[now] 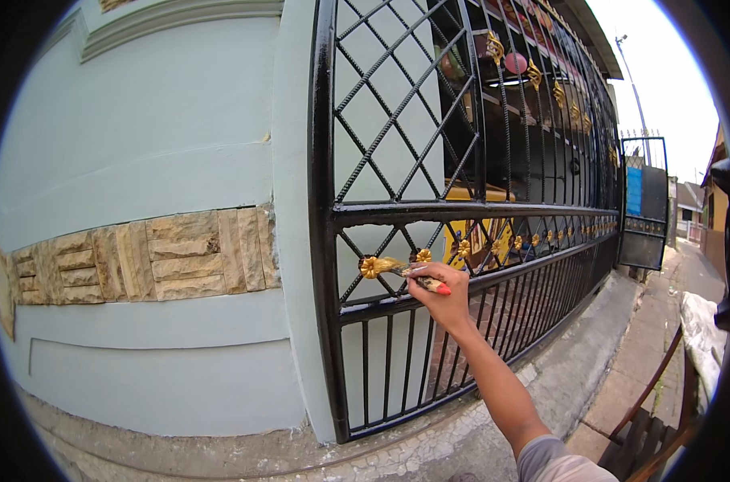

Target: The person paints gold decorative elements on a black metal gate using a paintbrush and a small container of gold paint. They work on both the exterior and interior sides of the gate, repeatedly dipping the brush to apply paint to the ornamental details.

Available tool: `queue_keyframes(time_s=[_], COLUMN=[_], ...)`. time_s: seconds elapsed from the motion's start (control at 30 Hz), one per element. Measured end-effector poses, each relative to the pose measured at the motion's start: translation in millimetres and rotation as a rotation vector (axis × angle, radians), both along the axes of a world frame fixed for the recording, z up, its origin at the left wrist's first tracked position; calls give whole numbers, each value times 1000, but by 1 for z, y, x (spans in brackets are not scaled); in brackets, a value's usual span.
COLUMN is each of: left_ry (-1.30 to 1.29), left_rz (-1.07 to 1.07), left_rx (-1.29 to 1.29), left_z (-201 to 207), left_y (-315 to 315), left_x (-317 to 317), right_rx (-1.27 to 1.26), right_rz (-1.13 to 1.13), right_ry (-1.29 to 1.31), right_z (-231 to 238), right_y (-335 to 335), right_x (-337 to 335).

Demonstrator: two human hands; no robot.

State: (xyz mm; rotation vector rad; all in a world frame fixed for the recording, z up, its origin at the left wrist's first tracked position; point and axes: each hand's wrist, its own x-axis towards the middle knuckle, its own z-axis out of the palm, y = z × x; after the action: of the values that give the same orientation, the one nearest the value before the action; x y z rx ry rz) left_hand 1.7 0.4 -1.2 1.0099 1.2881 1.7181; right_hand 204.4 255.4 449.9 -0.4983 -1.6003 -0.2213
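Observation:
My right hand [447, 291] reaches in from the lower right and is closed round the handle of a paintbrush [435, 285]. The handle has a red end and paint stains, and the gold-coated bristles point left. Their tips touch, or nearly touch, a gold flower ornament [368, 267] on the black metal gate [477, 210]. Just above my fingers is another gold flower [423, 255], partly hidden by the hand. More gold flowers run along the same lattice band to the right. My left hand is out of the picture.
A pale wall [156, 377] with a stone-clad band [184, 253] stands left of the gate. Behind the bars is a yellow object [469, 193]. A concrete ledge [570, 381] runs below. At the lower right are wooden slats [642, 438] and a white sheet [701, 333].

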Motion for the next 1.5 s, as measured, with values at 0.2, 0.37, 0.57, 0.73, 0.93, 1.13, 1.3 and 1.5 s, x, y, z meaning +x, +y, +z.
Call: queue_keyframes(time_s=[0.2, 0.37, 0.57, 0.73, 0.93, 1.13, 1.3, 1.5], left_ry=[4, 36, -50, 24, -42, -9, 9, -35], left_rz=[-20, -13, 8, -55, 11, -32, -1, -24], left_rx=[25, -2, 68, 14, 58, 31, 15, 71], left_z=[5, 10, 3, 12, 9, -4, -2, 1], left_y=[2, -4, 2, -2, -1, 3, 1, 2], left_x=[0, 0, 2, 1, 2, -1, 1, 1], right_rx=[78, 64, 153, 145, 232, 211, 219, 176], right_rz=[14, -7, -145, -62, -165, -207, -222, -203], right_ry=[-135, -93, -143, -257, -268, -442, -470, -519], right_z=[-16, -16, -23, -42, -36, -37, -35, -42], right_y=[-11, -7, -5, -8, -4, -14, -8, -12], right_x=[-7, -2, 7, -13, -11, -1, -3, -2])
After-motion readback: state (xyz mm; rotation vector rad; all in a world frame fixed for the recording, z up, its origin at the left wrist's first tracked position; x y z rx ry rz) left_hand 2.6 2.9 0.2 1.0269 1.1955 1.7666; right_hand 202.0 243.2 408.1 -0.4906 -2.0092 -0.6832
